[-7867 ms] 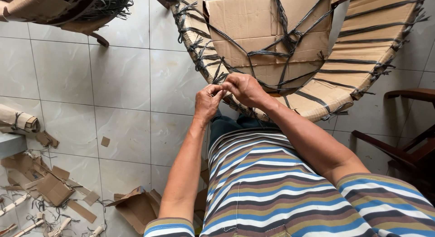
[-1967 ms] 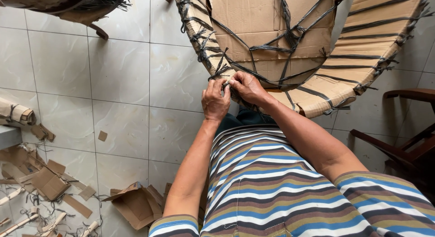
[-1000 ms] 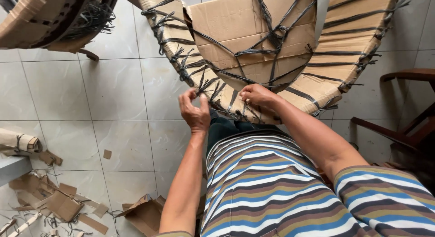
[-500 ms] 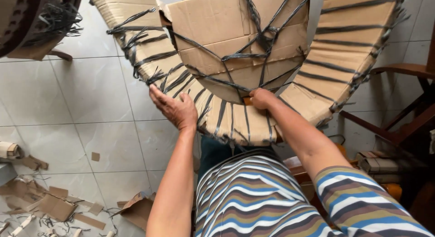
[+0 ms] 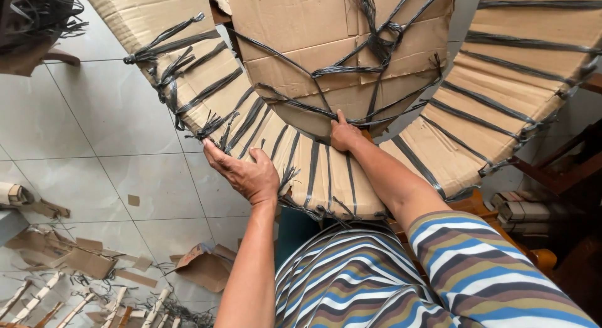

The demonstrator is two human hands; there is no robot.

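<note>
A large curved piece wrapped in brown cardboard (image 5: 326,171) and tied with black plastic string rests against my lap. My left hand (image 5: 241,171) lies flat on the outer rim of the cardboard wrap, fingers spread over loose black string ends (image 5: 213,124). My right hand (image 5: 343,133) presses on the inner edge, where the curved band meets the cardboard-covered middle panel (image 5: 313,46), fingers curled over a black string. Neither hand lifts anything free.
Cardboard scraps (image 5: 200,268) and cut string litter the white tiled floor (image 5: 106,171) at lower left. Another wrapped piece (image 5: 31,27) stands at the upper left. Dark wooden chair frames (image 5: 558,171) stand at the right.
My hands were together at the rim's front edge; they have parted, left to the outer rim, right to the inner edge. The wrapped piece has come closer and fills more of the view.
</note>
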